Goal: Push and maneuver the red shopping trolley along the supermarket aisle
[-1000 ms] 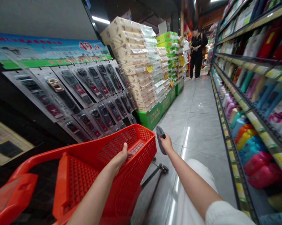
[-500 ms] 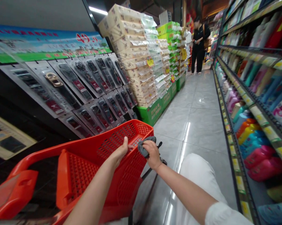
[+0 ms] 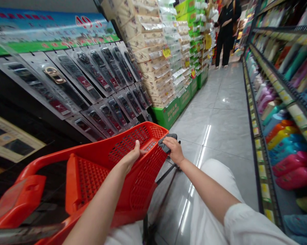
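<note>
A red plastic shopping basket (image 3: pixel 97 170) on a wheeled frame stands in front of me, tilted. My left hand (image 3: pixel 131 158) is closed on the basket's near rim, thumb inside. My right hand (image 3: pixel 174 149) grips a grey cloth (image 3: pixel 165 143) and presses it against the basket's far corner rim. The basket's inside looks bare where it shows. My white-trousered knee (image 3: pixel 212 190) sits below my right arm.
Hanging packs of belts (image 3: pixel 92 88) fill the left wall, then stacked tissue packs (image 3: pixel 156 58) on green crates. Shelves of coloured bottles (image 3: pixel 283 129) line the right. A person in black (image 3: pixel 226 30) stands far down the grey tiled aisle (image 3: pixel 220 115).
My right hand swung the grey cloth from out over the floor back onto the basket's far rim. The left hand kept its grip. The view tipped down and forward.
</note>
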`<state>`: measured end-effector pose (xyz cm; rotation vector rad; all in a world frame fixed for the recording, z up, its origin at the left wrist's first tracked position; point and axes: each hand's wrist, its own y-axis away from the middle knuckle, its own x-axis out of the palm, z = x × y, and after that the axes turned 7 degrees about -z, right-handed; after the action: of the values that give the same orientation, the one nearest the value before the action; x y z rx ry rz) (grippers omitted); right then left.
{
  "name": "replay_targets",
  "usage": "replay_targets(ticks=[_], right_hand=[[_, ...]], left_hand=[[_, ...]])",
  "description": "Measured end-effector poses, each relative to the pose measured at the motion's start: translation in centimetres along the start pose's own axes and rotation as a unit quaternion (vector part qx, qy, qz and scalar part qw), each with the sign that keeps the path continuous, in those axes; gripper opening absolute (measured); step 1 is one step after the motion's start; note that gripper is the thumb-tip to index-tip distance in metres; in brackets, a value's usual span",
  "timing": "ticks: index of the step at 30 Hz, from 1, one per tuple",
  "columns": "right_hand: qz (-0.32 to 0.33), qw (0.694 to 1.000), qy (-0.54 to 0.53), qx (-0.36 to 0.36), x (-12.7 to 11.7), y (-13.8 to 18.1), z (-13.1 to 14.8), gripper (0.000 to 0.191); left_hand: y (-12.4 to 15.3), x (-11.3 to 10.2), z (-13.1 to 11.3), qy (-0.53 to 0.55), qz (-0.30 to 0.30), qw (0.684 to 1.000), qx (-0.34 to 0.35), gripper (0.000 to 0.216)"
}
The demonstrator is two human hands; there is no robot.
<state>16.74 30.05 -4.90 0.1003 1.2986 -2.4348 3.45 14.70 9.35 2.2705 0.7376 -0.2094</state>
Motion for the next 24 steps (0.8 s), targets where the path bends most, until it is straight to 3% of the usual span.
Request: replay_targets(ticks=[4,6,8,11,13,15,19,24], right_hand=[[0.099,0.984,-0.057,-0.14,1.5,1.5,3.5,0.041],[0.107,0.982,-0.056,-0.145,1.6,1.5,3.3,0.039],[0.061,0.993,-0.045,-0.086,1.4,1.0,1.8,0.038],[-0.066,0.993,-0.048,0.088,1.0,0.0,-1.5,0.041],[-0.147,0.961,-0.075,0.221,1.1,-0.8,-3.3,0.043],[-0.205,0.919,-0.132,0.31,1.6,-1.4,-4.2,0.044],[-0.222,0.868,-0.248,0.367,3.6,-1.1,-4.2,0.043],[-0.198,0.82,-0.249,0.476,4.9,1.1,-3.5,0.028]], left_hand=[[0.9,0.3,-0.4,0.002,-0.028,0.999,0.033,0.094],[1.4,0.3,-0.4,0.006,-0.016,0.999,0.042,0.092],[1.6,0.2,-0.4,0.002,0.007,0.999,0.035,0.093],[1.3,0.0,-0.3,-0.008,0.018,0.999,0.026,0.096],[1.0,0.0,-0.3,-0.013,0.005,1.0,0.023,0.098],[0.7,0.1,-0.5,-0.015,-0.018,1.0,0.011,0.099],[1.2,0.4,-0.7,-0.011,-0.03,0.999,0.017,0.095],[2.2,0.6,-1.0,-0.006,-0.006,1.0,0.028,0.094]])
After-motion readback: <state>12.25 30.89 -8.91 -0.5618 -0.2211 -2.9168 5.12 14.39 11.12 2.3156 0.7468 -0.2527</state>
